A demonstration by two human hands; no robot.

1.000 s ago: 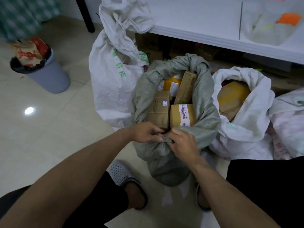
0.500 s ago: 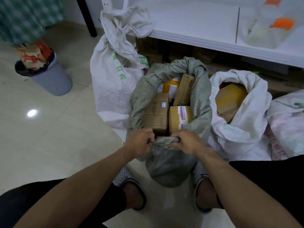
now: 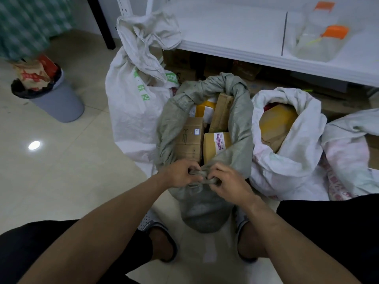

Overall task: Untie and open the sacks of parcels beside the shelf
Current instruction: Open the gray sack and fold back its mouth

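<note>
Both grips pinch the near rim of our grey sack (image 3: 240,128): left hand (image 3: 180,174) and right hand (image 3: 227,181) close together, fingers curled into the bunched cloth between them. Grey sack stands on the floor (image 3: 61,171) between our feet, mouth open, cardboard parcels (image 3: 190,138) showing inside. At ten o'clock from it, a white sack (image 3: 133,107), neck still bunched shut. At three o'clock, another white sack (image 3: 293,160), open, with a yellow parcel (image 3: 274,124) inside. White shelf (image 3: 235,37) at twelve o'clock; grey bin (image 3: 59,103) far out at ten.
</note>
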